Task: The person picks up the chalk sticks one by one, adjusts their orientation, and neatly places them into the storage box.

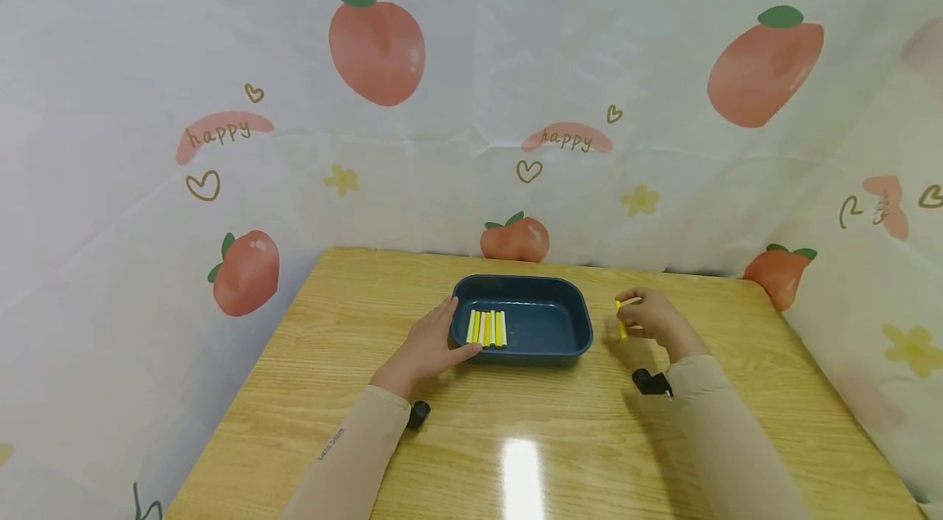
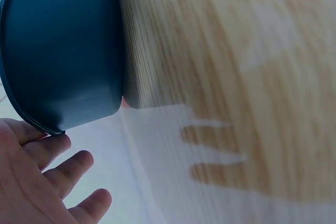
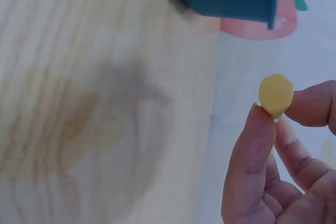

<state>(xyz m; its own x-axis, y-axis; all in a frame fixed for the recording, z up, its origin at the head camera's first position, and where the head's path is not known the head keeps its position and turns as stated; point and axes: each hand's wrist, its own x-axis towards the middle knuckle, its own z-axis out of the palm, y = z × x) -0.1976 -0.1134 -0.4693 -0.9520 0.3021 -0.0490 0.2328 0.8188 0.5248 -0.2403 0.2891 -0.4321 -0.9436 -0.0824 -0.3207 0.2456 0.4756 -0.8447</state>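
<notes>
A dark blue plastic bin (image 1: 547, 330) rests on the wooden table. Inside, at its left end, several white and yellow chalk sticks (image 1: 486, 329) lie side by side in a row. My left hand (image 1: 430, 345) holds the bin's front left corner, thumb on the front rim and fingers at the left rim; two fingers spread free of it in the left wrist view. Right of the bin, my right hand (image 1: 651, 317) pinches a yellow chalk stick (image 3: 276, 94) between thumb and fingertips, above the table. Its flat end faces the right wrist camera.
The wooden table (image 1: 354, 299) extends around the bin. Behind it and along both sides hangs a white cloth (image 1: 442, 184) printed with peaches, hearts and flowers. Black wrist cameras (image 1: 651, 382) are strapped below both hands.
</notes>
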